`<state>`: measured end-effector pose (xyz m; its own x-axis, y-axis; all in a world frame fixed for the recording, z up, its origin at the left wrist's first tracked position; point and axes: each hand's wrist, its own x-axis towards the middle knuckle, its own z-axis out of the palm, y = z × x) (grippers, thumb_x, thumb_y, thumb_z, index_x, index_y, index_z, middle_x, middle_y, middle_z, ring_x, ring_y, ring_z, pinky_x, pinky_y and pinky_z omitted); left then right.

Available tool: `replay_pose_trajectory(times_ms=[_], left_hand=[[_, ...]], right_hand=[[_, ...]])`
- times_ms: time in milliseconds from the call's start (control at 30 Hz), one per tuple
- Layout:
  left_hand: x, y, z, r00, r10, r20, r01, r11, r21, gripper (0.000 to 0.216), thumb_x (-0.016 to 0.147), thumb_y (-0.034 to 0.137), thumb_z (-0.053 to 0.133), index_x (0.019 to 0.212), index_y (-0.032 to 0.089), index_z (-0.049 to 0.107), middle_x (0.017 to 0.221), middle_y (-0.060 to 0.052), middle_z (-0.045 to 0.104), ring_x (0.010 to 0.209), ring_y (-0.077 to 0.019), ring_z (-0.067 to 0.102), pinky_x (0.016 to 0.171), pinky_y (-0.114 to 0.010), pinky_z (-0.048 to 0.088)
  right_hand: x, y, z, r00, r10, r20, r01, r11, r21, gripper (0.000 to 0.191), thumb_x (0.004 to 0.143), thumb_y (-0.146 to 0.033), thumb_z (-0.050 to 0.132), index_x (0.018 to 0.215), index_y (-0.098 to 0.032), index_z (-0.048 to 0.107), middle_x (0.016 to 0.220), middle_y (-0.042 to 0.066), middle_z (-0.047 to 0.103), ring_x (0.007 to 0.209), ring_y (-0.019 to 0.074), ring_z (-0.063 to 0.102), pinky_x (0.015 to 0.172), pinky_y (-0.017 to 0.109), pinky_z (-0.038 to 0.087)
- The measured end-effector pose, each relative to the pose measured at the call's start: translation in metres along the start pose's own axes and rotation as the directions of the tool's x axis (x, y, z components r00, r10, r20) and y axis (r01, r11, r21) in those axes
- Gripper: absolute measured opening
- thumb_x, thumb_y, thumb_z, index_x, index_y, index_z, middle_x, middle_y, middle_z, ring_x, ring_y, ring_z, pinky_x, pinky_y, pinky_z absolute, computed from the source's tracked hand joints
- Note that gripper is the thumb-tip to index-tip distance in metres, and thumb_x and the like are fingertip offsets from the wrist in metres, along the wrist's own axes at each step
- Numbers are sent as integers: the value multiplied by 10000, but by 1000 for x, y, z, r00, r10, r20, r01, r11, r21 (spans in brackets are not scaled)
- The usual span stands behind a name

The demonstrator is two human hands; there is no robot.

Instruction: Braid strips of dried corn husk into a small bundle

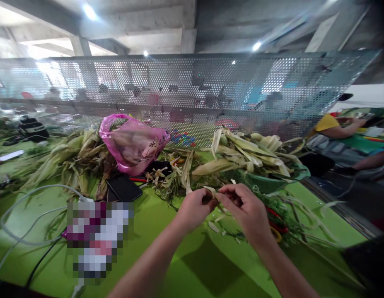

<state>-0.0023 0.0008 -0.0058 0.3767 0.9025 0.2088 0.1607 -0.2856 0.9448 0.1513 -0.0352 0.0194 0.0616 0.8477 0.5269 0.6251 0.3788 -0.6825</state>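
Over the green table (160, 265), my left hand (196, 209) and my right hand (243, 205) meet, fingertips pinched on a pale strip of corn husk (212, 191). The strip runs between the two hands, and its ends are partly hidden by my fingers. Small husk scraps (214, 226) lie on the table just below. Behind my right hand, a green basket (272, 184) bears a heap of dried corn husks (250, 153). Red-handled scissors (277, 219) lie partly covered by green stems, right of my right wrist.
A pink plastic bag (136, 145) stands behind a black phone (125, 188). More husks (76, 157) are piled at left, near white cables (11, 211) and a blurred-out item (100, 236). A perforated metal screen (179, 82) runs along the back. Another person's arm (344, 128) shows at right.
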Motion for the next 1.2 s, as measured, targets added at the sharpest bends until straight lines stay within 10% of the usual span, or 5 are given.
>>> replay_pose_trajectory(times_ms=[400,600,1200], left_hand=[[-3,-2,9,986,39,160,-31,998,-50,185,757,315,602,669,153,586,628,17,501,604,-111,409,590,-237,325],[-1,3,4,988,-130,82,150,932,-330,273,762,422,634,765,154,584,674,1,569,587,-97,427,577,-232,331],[-1,10,-4,952,-290,101,259,583,-770,392,532,336,857,768,106,645,655,-1,595,574,-74,556,622,-203,450]], right_hand=[[1,5,4,1000,14,-14,-13,996,85,168,837,-352,611,749,-209,611,746,23,594,706,183,548,660,304,437],[0,-5,-4,988,123,-89,-108,982,157,202,842,-412,615,918,-225,597,697,-12,539,568,140,451,522,263,378],[5,14,2,958,103,267,-141,982,125,206,850,-404,586,803,-211,637,749,11,659,728,190,581,692,302,459]])
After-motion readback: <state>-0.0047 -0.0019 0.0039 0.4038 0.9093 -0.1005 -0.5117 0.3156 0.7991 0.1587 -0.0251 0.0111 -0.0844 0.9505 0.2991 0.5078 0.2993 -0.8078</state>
